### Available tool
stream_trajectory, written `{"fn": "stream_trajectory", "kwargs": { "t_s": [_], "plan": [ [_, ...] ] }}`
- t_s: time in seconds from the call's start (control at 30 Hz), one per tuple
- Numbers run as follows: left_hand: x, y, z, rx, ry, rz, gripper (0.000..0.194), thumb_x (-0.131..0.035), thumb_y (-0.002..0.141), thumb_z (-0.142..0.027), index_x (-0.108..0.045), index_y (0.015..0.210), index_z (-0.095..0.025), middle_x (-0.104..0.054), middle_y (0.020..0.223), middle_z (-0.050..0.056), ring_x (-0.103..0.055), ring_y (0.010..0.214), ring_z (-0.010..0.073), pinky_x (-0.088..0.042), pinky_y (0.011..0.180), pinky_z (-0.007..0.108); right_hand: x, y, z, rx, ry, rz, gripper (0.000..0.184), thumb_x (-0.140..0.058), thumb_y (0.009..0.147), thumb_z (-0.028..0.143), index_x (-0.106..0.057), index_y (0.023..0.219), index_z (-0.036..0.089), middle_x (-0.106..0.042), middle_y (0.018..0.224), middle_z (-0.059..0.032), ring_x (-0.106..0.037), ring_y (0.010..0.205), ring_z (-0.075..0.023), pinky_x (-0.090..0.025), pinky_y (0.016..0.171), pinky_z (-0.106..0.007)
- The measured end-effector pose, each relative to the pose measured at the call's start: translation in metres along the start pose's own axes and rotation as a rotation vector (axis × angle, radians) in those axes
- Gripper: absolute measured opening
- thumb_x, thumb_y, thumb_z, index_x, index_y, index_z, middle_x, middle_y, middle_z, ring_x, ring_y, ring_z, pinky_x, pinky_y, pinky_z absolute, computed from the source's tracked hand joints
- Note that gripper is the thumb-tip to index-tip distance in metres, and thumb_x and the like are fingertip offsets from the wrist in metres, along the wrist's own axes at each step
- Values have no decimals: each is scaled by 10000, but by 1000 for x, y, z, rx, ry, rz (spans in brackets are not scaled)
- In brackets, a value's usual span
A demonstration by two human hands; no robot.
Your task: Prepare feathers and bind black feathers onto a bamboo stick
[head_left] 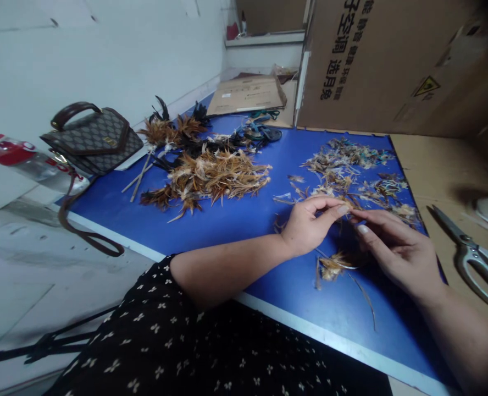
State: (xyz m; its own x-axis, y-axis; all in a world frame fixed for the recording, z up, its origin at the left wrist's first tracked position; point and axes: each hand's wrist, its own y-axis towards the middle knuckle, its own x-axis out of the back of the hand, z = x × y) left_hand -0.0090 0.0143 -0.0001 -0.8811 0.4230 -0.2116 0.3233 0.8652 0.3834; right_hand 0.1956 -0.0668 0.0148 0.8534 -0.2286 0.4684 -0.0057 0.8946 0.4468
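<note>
My left hand (pixel 308 224) is closed, thumb and forefinger pinching a small brown feather (pixel 348 204), mostly hidden by the fingers. My right hand (pixel 404 250) meets it from the right, its fingertips closed at the same feather; their exact hold is partly hidden. Just below both hands lies a small tuft of brown feathers (pixel 332 268) on the blue table (pixel 211 231). Behind them spreads a loose heap of feather scraps (pixel 338 165), mixed brown, white and bluish.
Bundled brown feathers (pixel 217 176) lie at the middle left, with darker tufts behind. Scissors (pixel 470 247) rest on cardboard at the right. A handbag (pixel 99 137) and a bottle (pixel 33 162) are at the left. A large cardboard box (pixel 376 71) stands at the back.
</note>
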Motion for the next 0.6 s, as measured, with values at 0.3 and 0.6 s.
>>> {"fn": "stream_trajectory", "kwargs": {
  "t_s": [0.3,0.6],
  "plan": [
    [6,6,-22,-246,210,28,297,-780,1075,-498,-873,970,-235,-861,1079,89,-777,1122,239,-559,1168,457,3,2,0,81,-1,25,92,-841,1031,333,-885,1098,288,-854,1123,-61,-801,1018,-227,-622,988,-361],
    [58,52,-2,-333,298,-290,303,-760,1083,-538,-850,1051,-250,-858,1039,71,-799,1078,231,-598,1110,433,24,3,5,40,-86,715,259,-854,1006,500,-821,992,244,-769,941,-70,-736,829,-226,-592,741,-338]
  ]
}}
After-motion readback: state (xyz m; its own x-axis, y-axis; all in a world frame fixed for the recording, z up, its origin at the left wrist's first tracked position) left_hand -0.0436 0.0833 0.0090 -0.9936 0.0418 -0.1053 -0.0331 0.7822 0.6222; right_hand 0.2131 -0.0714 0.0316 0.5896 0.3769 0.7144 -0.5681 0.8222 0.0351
